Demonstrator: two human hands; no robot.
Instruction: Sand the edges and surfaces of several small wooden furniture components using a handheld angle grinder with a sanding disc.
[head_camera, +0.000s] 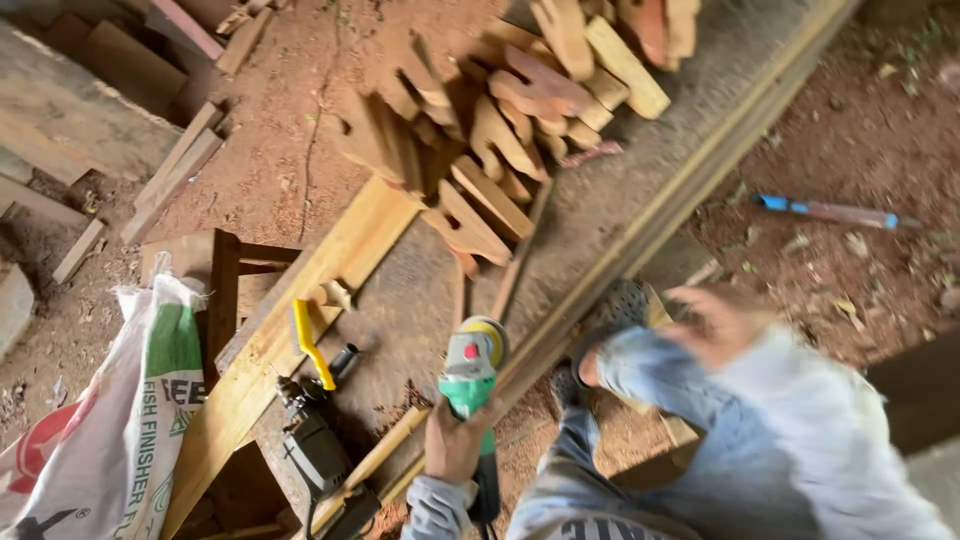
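Left hand (455, 445) clamps the green-bodied angle grinder (472, 372), its disc over the worktop (420, 300) edge. Right hand (722, 322) blurs, maybe open, near the knee; a two-handed grip would steady it.

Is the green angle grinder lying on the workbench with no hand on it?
No: the left hand grips the green angle grinder by its body, holding it over the workbench.

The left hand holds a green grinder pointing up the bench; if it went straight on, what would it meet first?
Probably the pile of cut wood pieces. Between the grinder in the left hand and that pile only bare bench top shows, though depth is unclear.
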